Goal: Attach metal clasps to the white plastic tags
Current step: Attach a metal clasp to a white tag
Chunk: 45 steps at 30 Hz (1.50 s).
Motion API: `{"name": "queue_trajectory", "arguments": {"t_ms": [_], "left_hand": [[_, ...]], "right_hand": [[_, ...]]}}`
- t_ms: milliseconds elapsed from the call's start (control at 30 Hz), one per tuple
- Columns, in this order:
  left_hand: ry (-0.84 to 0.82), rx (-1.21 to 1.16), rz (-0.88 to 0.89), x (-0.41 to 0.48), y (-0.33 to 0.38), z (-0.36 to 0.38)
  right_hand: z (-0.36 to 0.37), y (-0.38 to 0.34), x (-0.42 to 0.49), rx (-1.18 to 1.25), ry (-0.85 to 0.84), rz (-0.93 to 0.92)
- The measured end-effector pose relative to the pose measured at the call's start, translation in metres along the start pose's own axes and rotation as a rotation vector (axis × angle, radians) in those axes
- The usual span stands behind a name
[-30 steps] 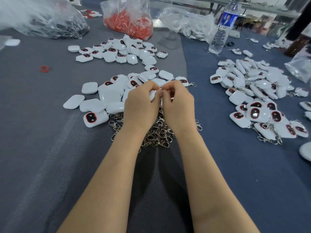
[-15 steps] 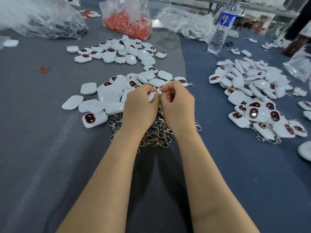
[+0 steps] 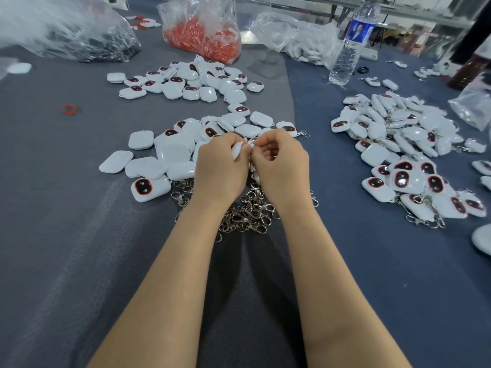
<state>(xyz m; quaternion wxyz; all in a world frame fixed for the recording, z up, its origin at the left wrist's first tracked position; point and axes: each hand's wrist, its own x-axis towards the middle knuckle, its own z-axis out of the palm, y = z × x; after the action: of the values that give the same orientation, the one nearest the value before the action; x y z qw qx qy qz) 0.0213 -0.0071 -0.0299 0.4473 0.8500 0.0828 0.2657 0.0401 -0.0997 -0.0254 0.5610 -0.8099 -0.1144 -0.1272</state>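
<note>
My left hand (image 3: 221,168) is shut on a white plastic tag (image 3: 237,150), of which only one edge shows between the fingers. My right hand (image 3: 280,166) pinches a small metal clasp (image 3: 252,141) right against that tag. Both hands meet above a heap of loose metal clasps (image 3: 247,213) on the grey cloth. A pile of white tags (image 3: 170,152) without clasps lies just left of and behind my hands. At the right a pile of tags with clasps (image 3: 403,158) is spread out.
Another tag pile (image 3: 191,81) lies farther back. Behind it stand a bag of red parts (image 3: 202,35), a bag of dark parts (image 3: 79,41) and a clear bag of white parts (image 3: 300,38). A water bottle (image 3: 350,46) stands back right. A red ring (image 3: 69,109) lies left.
The hands have stayed together at the same spot. The fingers have shifted slightly on the tag and clasp.
</note>
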Motion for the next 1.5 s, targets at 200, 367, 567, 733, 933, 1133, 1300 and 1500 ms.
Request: {"name": "queue_trajectory", "arguments": {"t_ms": [200,367,567,733,933,1133,1300,1500], "left_hand": [[-0.06,-0.037,0.023,0.001,0.001,-0.006],[-0.147,-0.105,0.006,0.003,0.0,-0.011],[-0.128,-0.129,-0.025,0.001,-0.002,-0.01],[-0.143,-0.31,-0.235,0.003,0.005,-0.006],[-0.253,-0.46,-0.318,0.004,0.005,-0.014],[-0.197,-0.431,-0.273,0.002,0.004,-0.011],[-0.178,-0.303,-0.203,0.001,0.003,-0.007],[-0.217,-0.261,-0.18,-0.002,0.008,-0.007]], "right_hand": [[-0.005,0.003,0.003,0.029,-0.085,0.044],[-0.009,0.003,0.003,0.064,-0.086,0.021],[-0.01,0.002,0.003,0.053,-0.097,-0.001],[-0.011,0.005,0.005,0.013,-0.006,0.055],[-0.011,0.006,0.006,-0.03,0.05,0.07],[-0.011,0.007,0.006,-0.048,0.076,0.069],[-0.009,0.006,0.006,-0.041,0.089,0.056],[-0.009,0.007,0.005,-0.049,0.094,0.051]]}}
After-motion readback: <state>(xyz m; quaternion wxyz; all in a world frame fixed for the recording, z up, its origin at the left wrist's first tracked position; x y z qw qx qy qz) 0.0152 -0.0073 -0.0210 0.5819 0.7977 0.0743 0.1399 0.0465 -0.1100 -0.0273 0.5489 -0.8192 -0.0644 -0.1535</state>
